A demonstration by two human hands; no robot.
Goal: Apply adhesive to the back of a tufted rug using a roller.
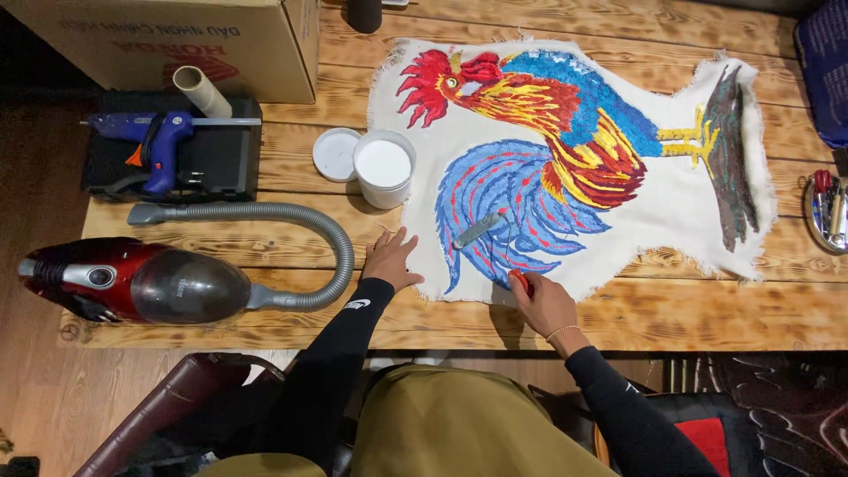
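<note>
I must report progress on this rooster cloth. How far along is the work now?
Done: the rooster looks fully coloured on its white cloth. In hand: the right hand holds a small red tool at the cloth's near edge, while the left hand presses the cloth flat. Left: the edges look frayed; a tub of white stuff stands open.

Far left on my table [707, 309]: red canister vacuum [132, 283], its grey hose [309, 230] curling toward the middle. Behind it, a blue glue gun [159, 141] lying on a black case [221, 159]. Cardboard tube [201, 91] leaning against a cardboard box [194, 40]. White tub [384, 168], open, lid [336, 155] touching its left side. Tool dish [826, 212] at right edge.
</note>
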